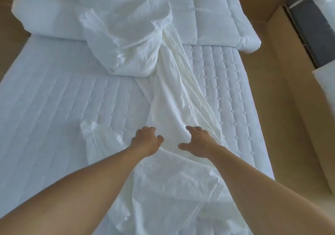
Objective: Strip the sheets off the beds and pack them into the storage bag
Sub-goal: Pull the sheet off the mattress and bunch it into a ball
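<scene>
Both on sheet [172, 98]: left hand [146, 140] clawed into it, right hand [197, 142] half-open, so grab deep folds, drag off mattress [54, 98]

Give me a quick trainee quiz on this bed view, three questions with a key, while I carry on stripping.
1. True or false: the sheet is spread flat over the whole mattress.
2. What lies at the far end of the bed? A) duvet B) suitcase C) folded towels
3. Fill in: the left hand and right hand are both on the ____.
Key: 1 false, it is bunched into a strip down the middle; 2 A; 3 sheet.
</scene>
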Available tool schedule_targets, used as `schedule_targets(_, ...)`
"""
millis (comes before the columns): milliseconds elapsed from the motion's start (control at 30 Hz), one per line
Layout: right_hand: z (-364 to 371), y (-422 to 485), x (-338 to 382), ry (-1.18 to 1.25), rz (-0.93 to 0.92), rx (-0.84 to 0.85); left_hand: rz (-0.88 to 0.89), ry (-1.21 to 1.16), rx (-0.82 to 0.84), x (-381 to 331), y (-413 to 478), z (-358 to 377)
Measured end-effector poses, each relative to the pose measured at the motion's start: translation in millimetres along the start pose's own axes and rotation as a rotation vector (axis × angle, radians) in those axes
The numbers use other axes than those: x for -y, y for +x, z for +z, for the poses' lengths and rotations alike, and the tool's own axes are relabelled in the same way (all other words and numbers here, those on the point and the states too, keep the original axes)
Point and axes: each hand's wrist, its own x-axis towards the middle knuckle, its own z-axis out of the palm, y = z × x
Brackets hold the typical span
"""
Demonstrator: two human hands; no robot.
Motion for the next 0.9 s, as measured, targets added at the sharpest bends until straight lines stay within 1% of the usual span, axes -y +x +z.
schedule_targets(133, 23.6, 31.0, -13.4, -0.015, 0.065, -0.01, -0.037, 0.071, -0.055, 14.6, 23.4, 27.4)
schedule_targets(200, 32.2, 48.6, -20.9, -0.037, 0.08, -0.046, -0.092, 0.086, -0.072, 22.7, 33.6, 41.0)
schedule_targets(300, 35.1, 77.3, -34.7, -0.079, 0.097, -0.138, -0.252, 0.106, -0.158, 42.4, 45.5, 52.0)
schedule_targets(367, 35.4, 95.7, -43.0, -0.097, 0.11, -0.194, -0.374, 0.077, -0.227, 58.1, 51.6, 56.0)
schedule_targets(433, 35.6, 110.3, -49.4, -0.11, 0.136, -0.223, -0.52, 0.016, -0.275, 74.9, 57.0, 58.1)
schedule_targets(500, 35.8, 122.0, -54.6, -0.095, 0.18, -0.241, -0.671, -0.121, -0.309, 89.3, 60.9, 60.4)
schedule_targets(567, 35.1, 130.6, -60.1, -0.028, 0.253, -0.251, -0.771, -0.304, -0.348, 96.8, 64.3, 63.4)
schedule_targets(600, 34.4, 133.9, -62.8, 0.029, 0.288, -0.252, -0.789, -0.345, -0.374, 98.7, 66.0, 65.4)
schedule_targets(667, 34.2, 136.8, -67.3, 0.136, 0.332, -0.245, -0.773, -0.343, -0.434, 100.4, 68.0, 66.2)
schedule_targets(767, 34.2, 139.7, -68.4, 0.247, 0.322, -0.265, -0.687, -0.401, -0.487, 91.1, 68.9, 63.9)
schedule_targets(833, 32.5, 137.7, -60.9, 0.342, 0.322, -0.259, -0.53, -0.423, -0.457, 70.0, 65.4, 62.9)
schedule_targets(900, 29.7, 134.9, -50.0, 0.388, 0.303, -0.241, -0.332, -0.481, -0.368, 37.3, 59.9, 62.1)
